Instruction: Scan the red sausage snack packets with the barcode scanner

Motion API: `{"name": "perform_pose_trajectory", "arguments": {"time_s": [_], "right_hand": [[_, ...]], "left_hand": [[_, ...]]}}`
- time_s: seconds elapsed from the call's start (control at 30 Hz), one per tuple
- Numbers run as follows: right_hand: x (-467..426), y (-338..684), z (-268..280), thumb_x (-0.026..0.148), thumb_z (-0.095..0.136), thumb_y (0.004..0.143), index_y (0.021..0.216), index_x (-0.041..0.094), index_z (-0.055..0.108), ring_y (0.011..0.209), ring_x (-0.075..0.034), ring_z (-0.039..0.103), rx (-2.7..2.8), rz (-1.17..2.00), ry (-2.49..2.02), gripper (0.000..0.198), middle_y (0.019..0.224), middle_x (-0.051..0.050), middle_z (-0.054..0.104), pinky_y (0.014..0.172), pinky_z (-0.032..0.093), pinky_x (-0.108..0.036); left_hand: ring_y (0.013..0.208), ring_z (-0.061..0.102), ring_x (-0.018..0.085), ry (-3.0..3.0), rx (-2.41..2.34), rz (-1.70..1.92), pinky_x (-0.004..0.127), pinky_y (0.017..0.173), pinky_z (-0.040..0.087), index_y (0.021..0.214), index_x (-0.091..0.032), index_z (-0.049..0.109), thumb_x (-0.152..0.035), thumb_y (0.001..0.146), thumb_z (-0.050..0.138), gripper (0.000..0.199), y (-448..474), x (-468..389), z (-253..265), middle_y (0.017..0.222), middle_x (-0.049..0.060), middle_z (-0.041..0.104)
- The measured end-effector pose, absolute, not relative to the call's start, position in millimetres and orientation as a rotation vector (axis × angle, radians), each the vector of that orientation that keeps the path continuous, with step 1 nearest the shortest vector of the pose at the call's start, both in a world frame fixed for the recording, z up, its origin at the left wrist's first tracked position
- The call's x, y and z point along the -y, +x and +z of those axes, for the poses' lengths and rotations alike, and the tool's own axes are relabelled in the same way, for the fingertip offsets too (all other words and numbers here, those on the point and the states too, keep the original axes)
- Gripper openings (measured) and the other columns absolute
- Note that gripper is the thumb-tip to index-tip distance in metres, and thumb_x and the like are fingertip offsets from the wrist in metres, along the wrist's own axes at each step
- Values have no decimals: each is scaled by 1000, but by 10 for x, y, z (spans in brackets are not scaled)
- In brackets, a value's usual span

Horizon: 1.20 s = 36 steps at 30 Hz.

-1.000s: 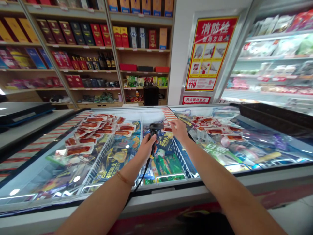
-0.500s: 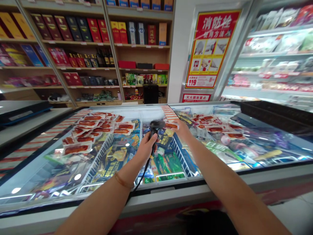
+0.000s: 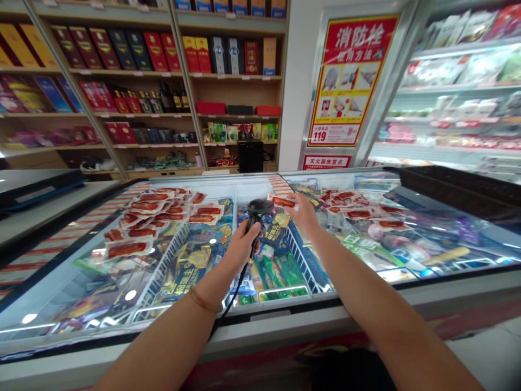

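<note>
My left hand (image 3: 246,239) is wrapped round the handle of a black corded barcode scanner (image 3: 260,206), whose head points away from me. Just right of the scanner head, my right hand (image 3: 303,210) pinches the right end of a vacuum-packed sausage (image 3: 282,202). The pack and the scanner are close together above the glass top of a chest freezer (image 3: 228,187). Many similar sausage packs lie in a pile (image 3: 152,209) to the left on the glass. A smaller group of sausage packs (image 3: 358,213) lies to the right.
Under the glass are wire baskets (image 3: 303,258) with frozen goods in bags. A black tray-like object (image 3: 459,187) rests on the freezer's right side. Shelves of boxes (image 3: 138,49) stand behind, with a red poster (image 3: 352,81) and a lit display fridge (image 3: 451,103) to the right.
The sausage pack in my right hand has shifted slightly left and up, now tilted, nearer the scanner head. My left hand has barely moved.
</note>
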State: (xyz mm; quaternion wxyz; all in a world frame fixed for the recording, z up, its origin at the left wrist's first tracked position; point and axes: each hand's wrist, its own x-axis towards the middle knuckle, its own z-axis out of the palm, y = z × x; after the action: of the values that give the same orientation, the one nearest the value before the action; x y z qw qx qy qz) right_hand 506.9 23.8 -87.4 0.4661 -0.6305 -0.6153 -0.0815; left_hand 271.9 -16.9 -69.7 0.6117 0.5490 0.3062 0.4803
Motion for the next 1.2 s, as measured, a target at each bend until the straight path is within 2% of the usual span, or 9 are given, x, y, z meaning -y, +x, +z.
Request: {"name": "perform_pose_trajectory", "arguments": {"time_s": [0.3, 0.53, 0.7, 0.9, 1.0, 1.2], "right_hand": [[-297, 5126, -956, 18, 60, 80, 115, 21, 59, 115, -27, 57, 1539, -212, -1531, 36, 118, -12, 63, 104, 42, -42], [-407, 5004, -1081, 18, 55, 78, 120, 19, 55, 116, -27, 57, 1483, -146, -1525, 42, 121, -13, 62, 104, 43, -45], [-721, 4502, -883, 19, 56, 76, 118, 19, 55, 118, -26, 57, 1630, -39, -1444, 42, 122, -12, 62, 105, 42, -45], [-1356, 3515, -587, 19, 61, 73, 116, 17, 57, 114, -27, 59, 1705, 154, -1416, 43, 119, -12, 64, 103, 43, -44], [-1639, 3080, -583, 17, 63, 73, 116, 19, 58, 111, -26, 62, 1755, 235, -1377, 44, 117, -11, 65, 99, 47, -43], [-1854, 2830, -737, 14, 60, 80, 126, 20, 56, 110, -22, 65, 1810, 358, -1318, 47, 128, -13, 62, 92, 53, -38]], "left_hand": [[39, 46, 6, 1286, -709, 1068, 21, 37, 33, 84, -19, 51, -61, 66, 74, 51, 2720, 85, -746, 68, -3, 57], [39, 46, 6, 1152, -806, 1179, 21, 38, 33, 86, -19, 51, -58, 70, 71, 47, 2701, 124, -589, 67, -4, 56], [37, 46, 7, 1050, -864, 1217, 22, 36, 32, 82, -19, 50, -57, 71, 70, 45, 2458, 98, -304, 65, -4, 56], [38, 47, 6, 1084, -914, 1380, 20, 37, 32, 83, -19, 53, -58, 68, 73, 46, 1743, 62, -114, 66, -4, 57], [38, 47, 7, 1049, -998, 1425, 20, 37, 31, 83, -18, 53, -60, 64, 74, 50, 1393, 21, -138, 65, -4, 57], [39, 47, 7, 966, -1031, 1473, 20, 36, 33, 82, -18, 52, -59, 60, 76, 52, 1084, -39, -151, 64, -3, 57]]}}
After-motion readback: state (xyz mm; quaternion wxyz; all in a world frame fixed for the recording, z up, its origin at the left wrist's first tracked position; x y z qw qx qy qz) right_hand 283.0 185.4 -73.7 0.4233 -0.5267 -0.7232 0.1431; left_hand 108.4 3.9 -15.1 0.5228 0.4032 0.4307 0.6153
